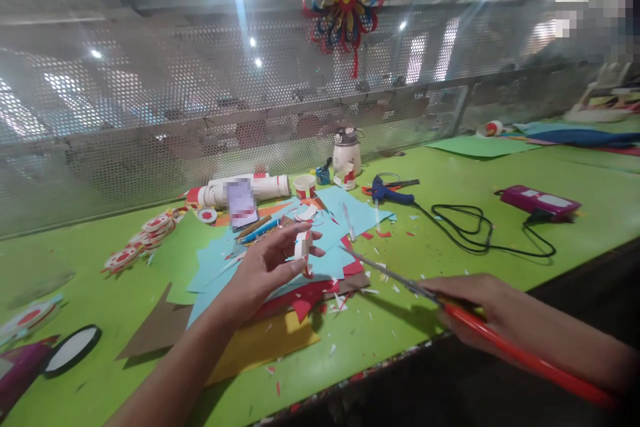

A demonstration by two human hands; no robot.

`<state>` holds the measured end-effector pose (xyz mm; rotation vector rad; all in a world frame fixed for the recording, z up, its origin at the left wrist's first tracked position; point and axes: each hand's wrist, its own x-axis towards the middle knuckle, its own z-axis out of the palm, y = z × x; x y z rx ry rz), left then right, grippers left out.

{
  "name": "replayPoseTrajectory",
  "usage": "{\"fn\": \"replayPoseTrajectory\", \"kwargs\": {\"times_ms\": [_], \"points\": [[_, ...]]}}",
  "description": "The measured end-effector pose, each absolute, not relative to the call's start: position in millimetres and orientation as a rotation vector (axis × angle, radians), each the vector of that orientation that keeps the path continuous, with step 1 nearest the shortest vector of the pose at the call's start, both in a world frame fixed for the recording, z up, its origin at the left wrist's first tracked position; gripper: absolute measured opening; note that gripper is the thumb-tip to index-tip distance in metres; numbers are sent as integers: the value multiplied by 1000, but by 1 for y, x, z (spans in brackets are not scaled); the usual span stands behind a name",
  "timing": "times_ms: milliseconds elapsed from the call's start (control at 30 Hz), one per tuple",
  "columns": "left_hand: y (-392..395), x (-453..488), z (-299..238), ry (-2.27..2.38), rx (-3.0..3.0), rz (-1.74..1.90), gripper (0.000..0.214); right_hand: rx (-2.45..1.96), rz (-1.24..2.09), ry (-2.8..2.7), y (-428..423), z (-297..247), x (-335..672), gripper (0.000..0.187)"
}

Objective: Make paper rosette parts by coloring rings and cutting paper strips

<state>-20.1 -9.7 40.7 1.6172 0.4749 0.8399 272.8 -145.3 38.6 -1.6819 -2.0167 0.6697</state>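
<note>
My left hand [263,271] is raised over a heap of coloured paper sheets [320,240] and pinches a small white and red paper piece [303,250] between thumb and fingers. My right hand [467,303] rests at the near table edge, closed on long scissors [395,278] with a red handle; the blades point left toward the paper piece, a short way from it. Paper scraps lie scattered on the green table [430,247] under and between both hands.
A blue glue gun [387,192] with a black cord [475,230] lies behind the paper. A magenta box [540,201] sits at right. Paper cups [304,185], a bottle [347,150] and rolled tubes stand by a perforated metal screen [150,120]. Red and white paper discs [145,237] lie at left.
</note>
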Motion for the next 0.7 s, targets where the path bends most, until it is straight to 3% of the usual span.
{"fn": "replayPoseTrajectory", "kwargs": {"times_ms": [100,300,700], "points": [[-10,-19,40,478,1576,854,46,-1942,429,-2121,-131,31,280,40],[-10,-17,41,486,1452,921,44,-1934,119,-2262,-103,14,283,42],[-13,-12,43,507,1379,1034,42,-1734,193,-2442,-50,24,280,45]]}}
